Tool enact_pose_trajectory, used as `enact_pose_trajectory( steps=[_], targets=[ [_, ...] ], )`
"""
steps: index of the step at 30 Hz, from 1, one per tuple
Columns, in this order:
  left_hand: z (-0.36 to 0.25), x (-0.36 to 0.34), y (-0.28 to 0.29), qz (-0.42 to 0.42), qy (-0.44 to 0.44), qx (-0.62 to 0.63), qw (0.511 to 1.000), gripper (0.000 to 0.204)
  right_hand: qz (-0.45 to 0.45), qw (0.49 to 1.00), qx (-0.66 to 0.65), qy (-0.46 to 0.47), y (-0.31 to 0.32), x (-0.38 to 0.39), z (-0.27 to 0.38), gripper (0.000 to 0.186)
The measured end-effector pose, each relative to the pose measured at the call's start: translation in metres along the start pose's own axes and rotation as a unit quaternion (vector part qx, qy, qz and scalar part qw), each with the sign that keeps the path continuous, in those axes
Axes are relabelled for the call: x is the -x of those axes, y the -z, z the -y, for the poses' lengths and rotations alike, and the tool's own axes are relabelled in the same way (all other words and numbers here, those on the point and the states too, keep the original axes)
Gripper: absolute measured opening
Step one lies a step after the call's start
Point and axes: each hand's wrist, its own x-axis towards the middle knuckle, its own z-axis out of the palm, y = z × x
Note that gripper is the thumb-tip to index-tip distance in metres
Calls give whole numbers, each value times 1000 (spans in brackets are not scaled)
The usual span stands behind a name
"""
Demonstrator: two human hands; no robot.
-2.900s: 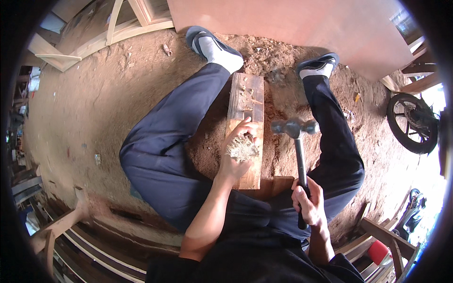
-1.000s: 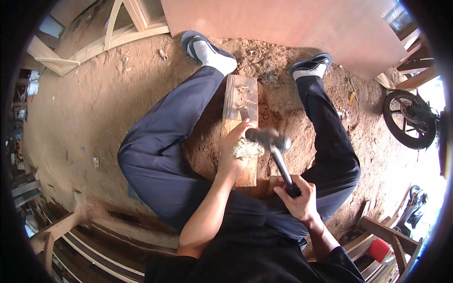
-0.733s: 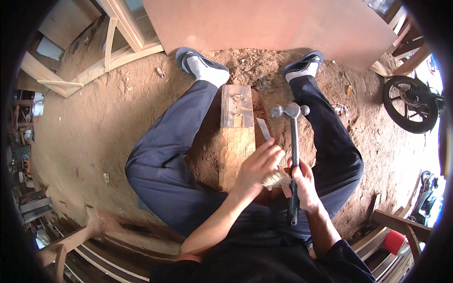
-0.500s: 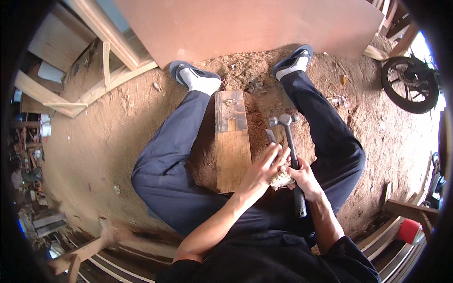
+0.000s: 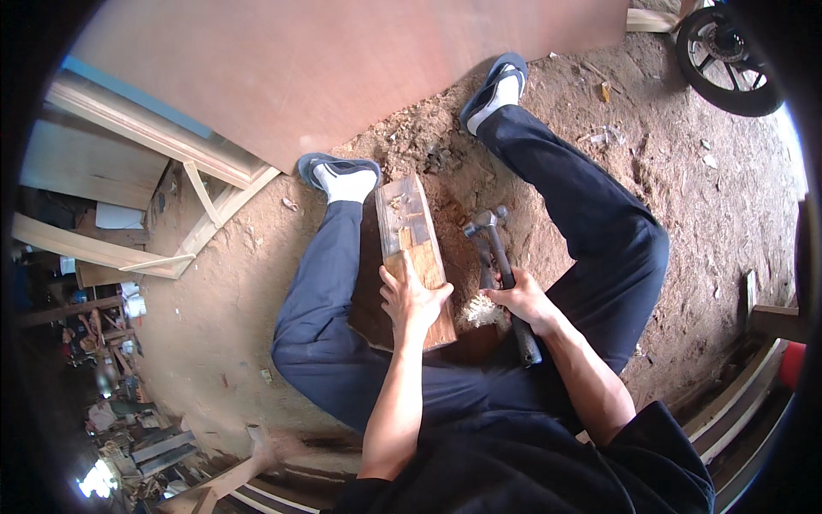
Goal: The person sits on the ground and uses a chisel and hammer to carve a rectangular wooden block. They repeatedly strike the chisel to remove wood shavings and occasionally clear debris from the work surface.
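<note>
A thick wooden block (image 5: 425,259) with a chiselled recess lies lengthwise between my legs. My left hand (image 5: 411,300) spans its near half, thumb at the right edge and fingers toward the left edge. To the right, my right hand (image 5: 524,301) is closed around a ball-peen hammer (image 5: 502,248), its head pointing away from me. The same hand also keeps a chisel (image 5: 485,264) beside the hammer shaft. The chisel's pale, frayed handle end (image 5: 482,312) points toward me. Wood chips (image 5: 397,203) lie on the block's far end.
A large brown panel (image 5: 342,68) stands beyond my feet. Wooden frames (image 5: 205,206) lean at the far left, and a motorcycle wheel (image 5: 728,64) is at the far right. Shavings and debris lie on the dirt floor (image 5: 231,317). Planks (image 5: 728,403) lie at the near right.
My left hand has left the chisel and moved left onto the wooden block. My right hand now keeps both hammer and chisel, a little lower and leftward. The view has turned.
</note>
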Motion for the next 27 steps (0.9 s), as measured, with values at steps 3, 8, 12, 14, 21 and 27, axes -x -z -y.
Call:
enact_pose_trajectory(
  steps=[3,8,12,14,21,27],
  targets=[
    [7,-5,11,-11,-15,28,999,120,7,1000,-12,3,3,9,16,46],
    [6,-17,58,-2,-79,103,992,102,-6,1000,-22,15,11,-1,0,56],
    [-4,1,79,36,-46,25,998,104,15,999,-38,-15,12,-2,7,55],
    [-13,12,82,40,-40,-6,998,104,5,999,-30,18,11,-4,5,55],
    [-14,27,104,68,-22,-42,997,102,-8,997,-74,-2,9,-6,8,48],
    [-3,41,82,33,25,-39,998,102,-14,998,-63,-17,6,-7,18,47]
  ],
)
